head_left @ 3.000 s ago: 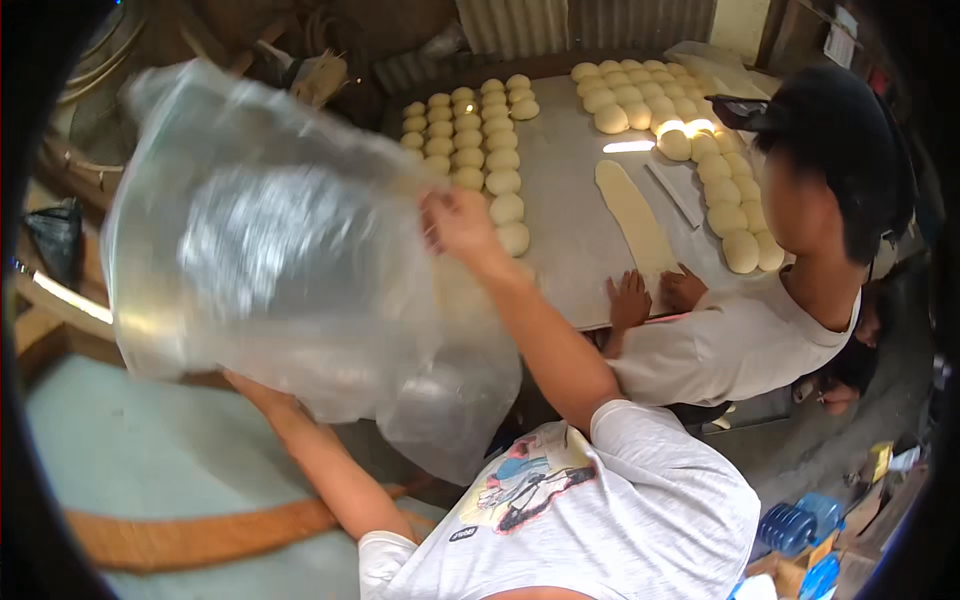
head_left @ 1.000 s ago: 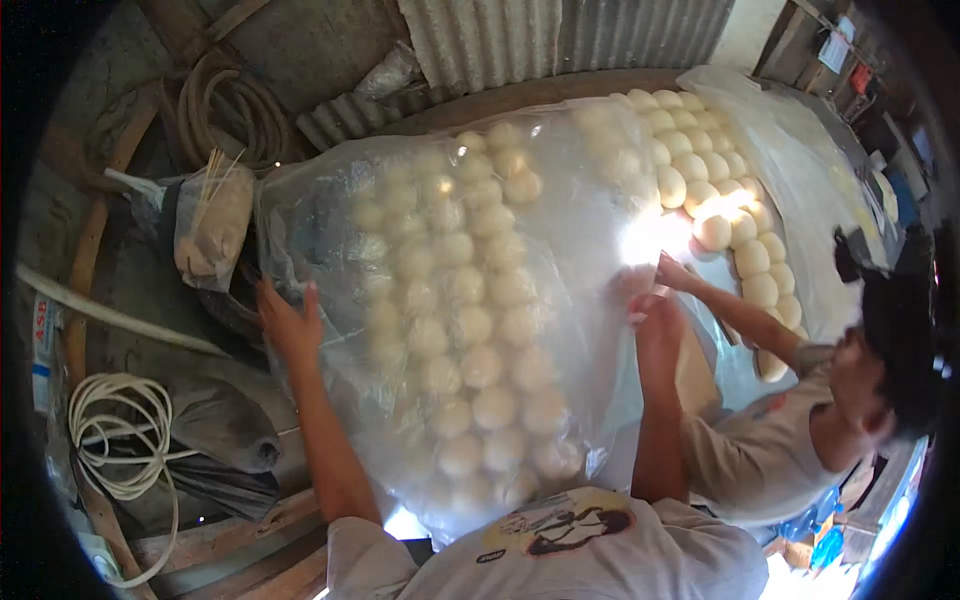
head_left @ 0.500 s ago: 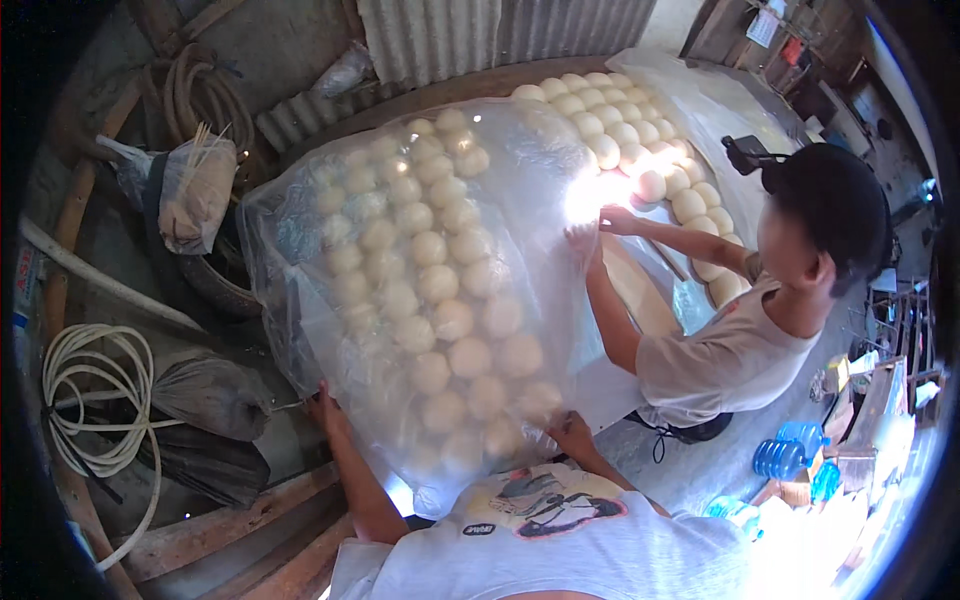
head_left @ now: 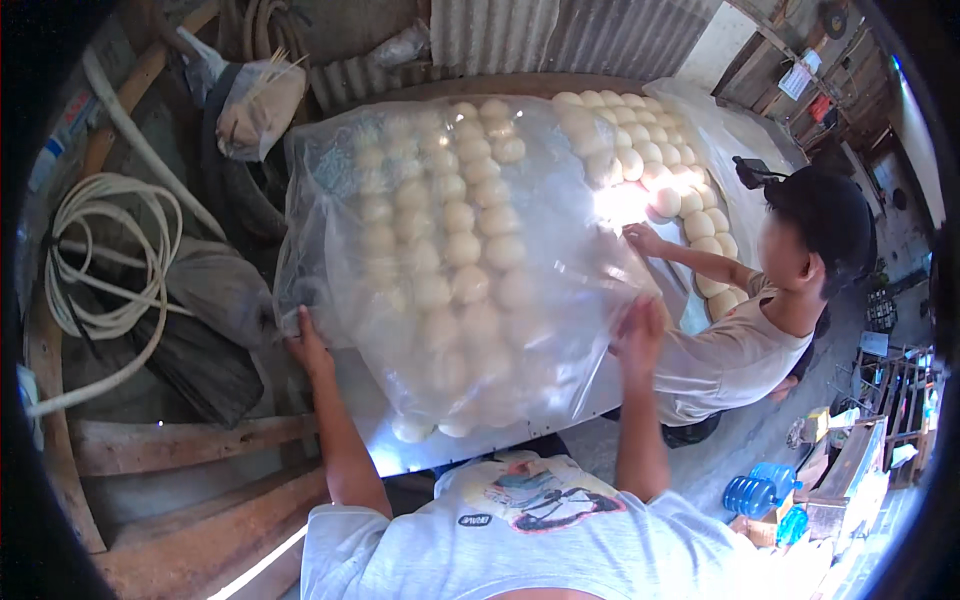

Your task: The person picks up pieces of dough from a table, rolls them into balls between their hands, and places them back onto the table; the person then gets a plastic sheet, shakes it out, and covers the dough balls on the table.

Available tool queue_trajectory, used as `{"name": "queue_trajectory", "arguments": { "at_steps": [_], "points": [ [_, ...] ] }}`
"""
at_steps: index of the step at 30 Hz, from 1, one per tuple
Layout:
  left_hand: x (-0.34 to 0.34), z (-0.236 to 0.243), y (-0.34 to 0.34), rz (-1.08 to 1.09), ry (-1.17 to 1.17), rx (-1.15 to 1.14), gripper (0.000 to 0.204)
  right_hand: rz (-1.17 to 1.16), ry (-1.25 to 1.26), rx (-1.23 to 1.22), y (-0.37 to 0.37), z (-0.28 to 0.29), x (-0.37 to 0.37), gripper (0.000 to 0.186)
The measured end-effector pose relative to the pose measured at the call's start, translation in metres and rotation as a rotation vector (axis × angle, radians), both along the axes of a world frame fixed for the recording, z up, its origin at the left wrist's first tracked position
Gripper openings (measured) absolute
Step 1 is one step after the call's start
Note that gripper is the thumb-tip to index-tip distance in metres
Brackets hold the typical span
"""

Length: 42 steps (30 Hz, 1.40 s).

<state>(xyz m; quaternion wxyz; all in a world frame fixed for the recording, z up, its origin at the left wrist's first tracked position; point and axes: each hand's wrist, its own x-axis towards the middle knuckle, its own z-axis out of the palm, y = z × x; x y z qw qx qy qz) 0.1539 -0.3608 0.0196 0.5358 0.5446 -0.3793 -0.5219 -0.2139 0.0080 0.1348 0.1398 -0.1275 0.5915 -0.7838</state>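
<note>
A large clear plastic sheet (head_left: pixel 555 300) is spread over rows of pale round dough balls (head_left: pixel 462 248) on a metal table (head_left: pixel 380 460). My left hand (head_left: pixel 305 340) grips the sheet's left edge, near the front. My right hand (head_left: pixel 637 330) holds the sheet's right part, its fingers closed at the plastic and partly blurred. To the right, uncovered dough balls (head_left: pixel 665 200) stand in rows. Beside them a co-worker in a dark cap (head_left: pixel 815 215) reaches a hand (head_left: pixel 640 240) to the middle of the table, near a bright patch of sunlight.
At the left are a coiled pale hose (head_left: pixel 110 265), a dark sack (head_left: pixel 215 290), a bag with thin sticks (head_left: pixel 262 112) and wooden beams (head_left: pixel 190 450). Corrugated metal panels (head_left: pixel 490 35) line the back. Blue water jugs (head_left: pixel 760 490) and crates (head_left: pixel 840 480) stand at the lower right.
The sheet has come down over the left dough rows since the oldest frame. Lately my left hand moved up along its edge and my right hand moved right and up, lifting its right part.
</note>
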Motion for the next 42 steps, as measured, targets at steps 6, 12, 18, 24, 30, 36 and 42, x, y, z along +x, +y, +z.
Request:
{"name": "queue_trajectory", "arguments": {
  "at_steps": [6,12,18,24,30,36,42],
  "points": [
    [0.046,0.03,0.08,-0.28,-0.894,-0.248,0.059,0.156,0.454,0.261,0.024,0.02,0.004,0.042],
    [0.108,0.034,0.127,-0.545,0.063,0.167,0.069,0.43,-0.069,0.442,0.077,0.053,-0.008,0.087],
    [0.095,0.029,0.143,-0.752,-0.13,-0.165,0.08,0.533,0.042,0.536,0.067,0.055,0.008,0.069],
    [0.009,0.112,0.051,-0.629,0.085,0.052,0.039,0.069,0.316,0.523,-0.082,0.112,-0.124,0.056],
    [-0.135,0.292,-0.073,-0.585,0.28,-0.337,0.048,-0.267,1.245,0.671,-0.215,0.334,-0.316,0.046],
    [-0.094,0.337,-0.016,-0.024,0.432,-0.685,0.035,-0.752,1.458,-0.14,-0.121,0.358,-0.126,0.043],
    [-0.019,0.042,-0.026,-0.369,-1.032,-0.378,0.049,-0.171,1.239,1.428,-0.051,-0.017,-0.291,0.029]
  ]
}}
